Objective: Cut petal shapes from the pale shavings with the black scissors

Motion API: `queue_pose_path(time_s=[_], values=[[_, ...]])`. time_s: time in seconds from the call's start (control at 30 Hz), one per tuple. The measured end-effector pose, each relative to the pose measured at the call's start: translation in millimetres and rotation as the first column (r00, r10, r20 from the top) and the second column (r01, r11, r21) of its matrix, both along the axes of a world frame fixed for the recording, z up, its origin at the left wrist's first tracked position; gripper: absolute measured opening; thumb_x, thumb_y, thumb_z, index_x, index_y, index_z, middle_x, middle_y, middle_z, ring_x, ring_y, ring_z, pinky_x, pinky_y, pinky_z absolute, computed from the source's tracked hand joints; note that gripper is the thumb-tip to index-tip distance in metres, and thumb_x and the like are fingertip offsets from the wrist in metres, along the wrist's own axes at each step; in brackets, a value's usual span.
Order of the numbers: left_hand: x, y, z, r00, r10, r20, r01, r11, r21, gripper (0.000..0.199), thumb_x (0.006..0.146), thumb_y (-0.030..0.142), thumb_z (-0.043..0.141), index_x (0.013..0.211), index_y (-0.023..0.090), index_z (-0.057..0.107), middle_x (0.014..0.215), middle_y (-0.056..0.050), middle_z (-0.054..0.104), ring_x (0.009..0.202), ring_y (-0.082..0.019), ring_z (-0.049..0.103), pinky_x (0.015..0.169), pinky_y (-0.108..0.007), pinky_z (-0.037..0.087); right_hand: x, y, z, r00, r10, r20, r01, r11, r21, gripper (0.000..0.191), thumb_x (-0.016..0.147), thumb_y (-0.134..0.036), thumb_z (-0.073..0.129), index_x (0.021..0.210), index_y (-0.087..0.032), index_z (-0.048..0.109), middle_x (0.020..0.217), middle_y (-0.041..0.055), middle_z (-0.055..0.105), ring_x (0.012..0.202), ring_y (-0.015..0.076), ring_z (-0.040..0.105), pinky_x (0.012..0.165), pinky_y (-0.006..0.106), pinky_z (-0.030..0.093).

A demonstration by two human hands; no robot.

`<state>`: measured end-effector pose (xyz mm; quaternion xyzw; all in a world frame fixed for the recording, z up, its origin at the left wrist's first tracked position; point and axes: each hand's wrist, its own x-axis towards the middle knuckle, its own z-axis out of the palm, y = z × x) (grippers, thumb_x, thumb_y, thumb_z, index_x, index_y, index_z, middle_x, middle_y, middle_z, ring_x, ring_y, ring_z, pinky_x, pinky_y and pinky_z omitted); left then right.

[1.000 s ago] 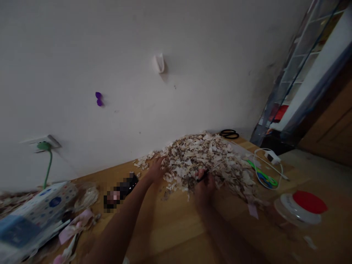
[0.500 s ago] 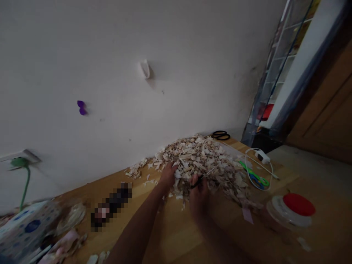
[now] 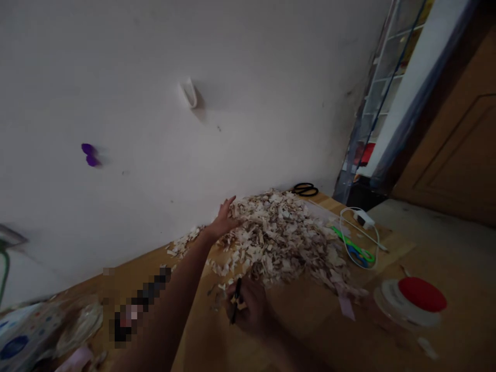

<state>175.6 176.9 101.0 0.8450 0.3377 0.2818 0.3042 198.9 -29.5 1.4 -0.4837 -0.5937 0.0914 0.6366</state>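
Observation:
A heap of paper scraps [image 3: 271, 237], pale and crumpled, lies on the wooden table against the wall. My left hand [image 3: 225, 222] reaches to the heap's far left side, with its fingers spread and the thumb over the scraps. Closer to me, in front of the heap, my right hand [image 3: 251, 307] is closed around black-handled scissors [image 3: 236, 289]. Their blades are hard to make out in the dim light. A few loose scraps lie beside the right hand.
Black-handled scissors [image 3: 305, 189] lie behind the heap by the wall. On the right are green-and-blue scissors [image 3: 364, 254], a white charger with cable [image 3: 364, 219] and a red-topped round container [image 3: 422, 294]. A dotted tissue pack [image 3: 27, 330] lies at the left front.
My left hand has lifted out of the scraps and moved toward the wall, its fingers now spread. My right hand has drawn back toward me and left, with the scissors. The view has turned slightly right.

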Motion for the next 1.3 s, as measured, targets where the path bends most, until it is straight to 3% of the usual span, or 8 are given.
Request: queue_pose_path(time_s=[0.27, 0.43, 0.53, 0.77, 0.9, 1.1, 1.2, 1.3], values=[[-9, 4, -3.9, 0.996, -0.017, -0.09, 0.031, 0.986, 0.165, 0.041, 0.087, 0.023, 0.043, 0.125, 0.021, 0.054, 0.133, -0.009, 0.052, 0.127, -0.023, 0.043, 0.106, -0.04, 0.033, 7, 0, 18.2, 0.986, 0.051, 0.161, -0.064, 0.995, 0.082, 0.012, 0.075, -0.017, 0.052, 0.086, -0.022, 0.053, 0.07, 0.0028, 0.062, 0.064, 0.0183, 0.058, 0.057, 0.029, 0.046], [0, -24, -27.7, 0.823, -0.115, -0.556, 0.312, 0.91, 0.274, 0.103, 0.06, 0.065, 0.069, 0.145, 0.033, 0.023, 0.158, -0.009, -0.002, 0.14, -0.042, -0.006, 0.105, -0.067, 0.012, -1, 4, 10.7, 0.974, 0.082, 0.21, -0.126, 0.97, 0.206, 0.008, 0.084, -0.027, 0.053, 0.088, -0.021, 0.054, 0.07, 0.004, 0.063, 0.064, 0.0186, 0.06, 0.057, 0.03, 0.048], [7, -36, -45.1, 0.735, -0.121, -0.667, 0.36, 0.903, 0.233, 0.117, 0.052, 0.074, 0.066, 0.147, 0.036, 0.01, 0.157, -0.01, -0.011, 0.139, -0.044, -0.009, 0.1, -0.072, 0.015, -3, 4, 8.5, 0.973, 0.083, 0.216, -0.133, 0.964, 0.229, 0.013, 0.087, -0.032, 0.052, 0.089, -0.019, 0.054, 0.071, 0.0048, 0.063, 0.065, 0.0181, 0.06, 0.057, 0.03, 0.048], [15, -19, -42.6, 0.94, 0.118, -0.319, 0.031, 0.904, 0.427, 0.069, 0.085, 0.059, 0.043, 0.145, 0.03, 0.024, 0.157, -0.009, 0.012, 0.142, -0.03, 0.014, 0.109, -0.054, 0.019, 1, 6, 13.2, 0.978, 0.048, 0.203, -0.085, 0.98, 0.178, 0.01, 0.085, -0.029, 0.052, 0.088, -0.02, 0.054, 0.069, 0.0032, 0.062, 0.063, 0.0176, 0.059, 0.058, 0.029, 0.049], [15, 10, -35.1, 0.947, 0.291, -0.135, -0.22, 0.895, 0.387, 0.051, 0.091, 0.049, 0.037, 0.136, 0.025, 0.043, 0.153, -0.01, 0.026, 0.141, -0.029, 0.017, 0.109, -0.052, 0.022, 1, 8, 10.8, 0.984, 0.043, 0.171, -0.071, 0.985, 0.158, 0.008, 0.083, -0.027, 0.053, 0.086, -0.02, 0.055, 0.069, 0.0028, 0.062, 0.063, 0.0174, 0.059, 0.058, 0.029, 0.048], [16, 35, -40.8, 0.972, 0.168, -0.164, -0.127, 0.964, 0.232, 0.04, 0.086, 0.039, 0.048, 0.12, 0.02, 0.058, 0.105, -0.008, 0.07, 0.092, -0.02, 0.065, 0.08, -0.033, 0.05, -1, 7, 9.9, 0.993, 0.021, 0.117, -0.03, 0.996, 0.078, 0.005, 0.081, -0.025, 0.058, 0.083, -0.021, 0.057, 0.07, 0.0014, 0.063, 0.066, 0.0169, 0.06, 0.062, 0.028, 0.048], [18, 35, -35.7, 0.969, 0.198, -0.146, -0.163, 0.962, 0.22, 0.042, 0.093, 0.038, 0.03, 0.114, 0.018, 0.061, 0.073, -0.003, 0.072, 0.06, -0.015, 0.064, 0.06, -0.027, 0.05, -1, 8, 11.3, 0.995, 0.047, 0.09, -0.056, 0.993, 0.105, 0.007, 0.08, -0.024, 0.059, 0.086, -0.021, 0.057, 0.072, 0.0012, 0.065, 0.068, 0.0167, 0.061, 0.063, 0.027, 0.047], [23, 38, -27.9, 0.965, 0.235, -0.12, -0.197, 0.943, 0.267, 0.044, 0.094, 0.037, 0.026, 0.111, 0.016, 0.061, 0.081, -0.007, 0.072, 0.073, -0.018, 0.066, 0.069, -0.029, 0.05, -1, 9, 12.9, 0.993, 0.086, 0.08, -0.094, 0.99, 0.102, 0.009, 0.08, -0.022, 0.058, 0.089, -0.021, 0.057, 0.075, 0.0014, 0.066, 0.068, 0.0162, 0.061, 0.063, 0.027, 0.047]])
